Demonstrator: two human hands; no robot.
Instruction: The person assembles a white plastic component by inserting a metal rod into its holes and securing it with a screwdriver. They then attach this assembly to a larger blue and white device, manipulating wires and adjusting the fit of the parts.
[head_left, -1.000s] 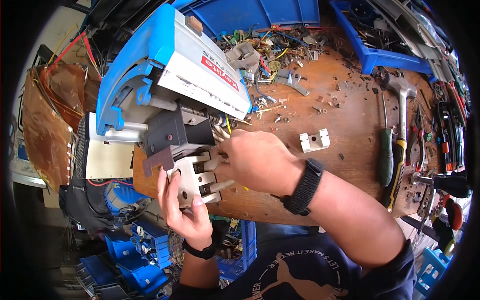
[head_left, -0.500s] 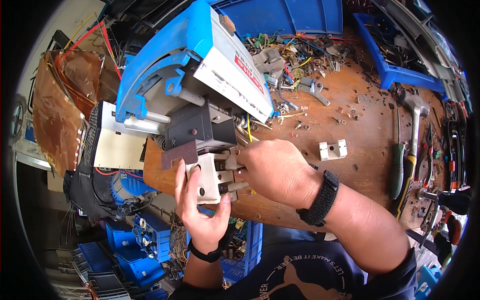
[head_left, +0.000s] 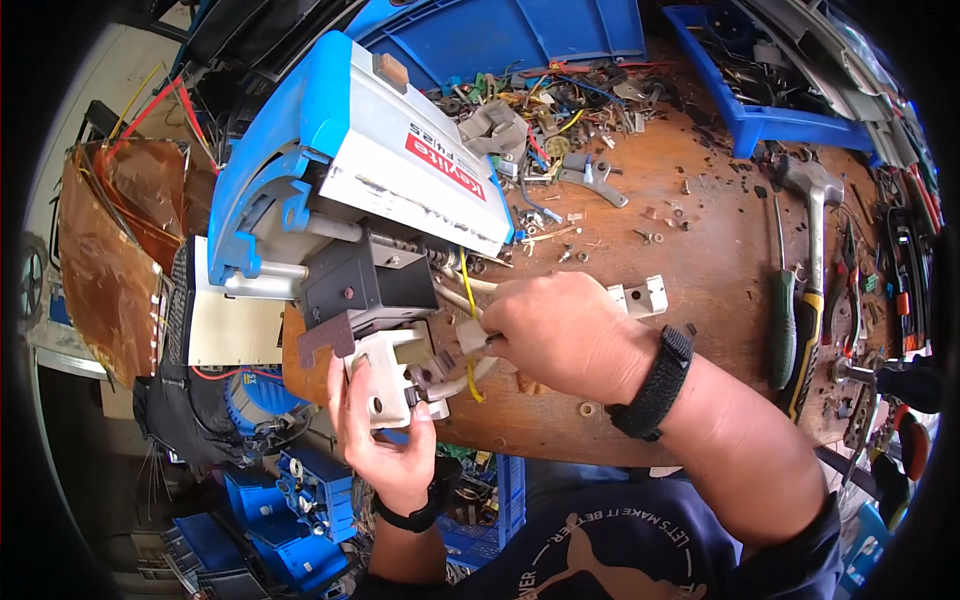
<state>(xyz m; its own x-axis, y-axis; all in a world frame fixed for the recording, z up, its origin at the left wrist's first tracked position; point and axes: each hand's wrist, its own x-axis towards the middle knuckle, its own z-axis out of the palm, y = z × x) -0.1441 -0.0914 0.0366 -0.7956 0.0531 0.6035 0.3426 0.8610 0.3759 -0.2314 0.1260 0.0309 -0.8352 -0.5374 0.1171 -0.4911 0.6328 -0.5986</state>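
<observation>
My left hand (head_left: 385, 460) grips a cream plastic block (head_left: 378, 385), thumb on its near edge and fingers along its left side. Dark metal contacts show in the block's slots, and a thick pale cable (head_left: 465, 383) runs from them. My right hand (head_left: 565, 335) is closed on a small pale cable end (head_left: 470, 336), just right of the block and apart from it. Its fingertips are partly hidden. A yellow wire (head_left: 467, 285) hangs beside it. Beyond the block stand a dark metal box (head_left: 352, 285) and a brown plate (head_left: 322, 345), attached to a blue-and-white machine housing (head_left: 400, 165).
On the wooden table (head_left: 700, 380), a second cream plastic piece (head_left: 648, 297) lies beyond my right hand. A hammer (head_left: 815, 190), a green-handled screwdriver (head_left: 784, 335) and pliers (head_left: 848, 270) lie at right. Scrap parts (head_left: 560, 110) pile up at the back, near a blue crate (head_left: 790, 128).
The cable end in my right hand has come away from the cream block, opening a gap. The block has tilted slightly in my left hand, and the whole view has shifted a little.
</observation>
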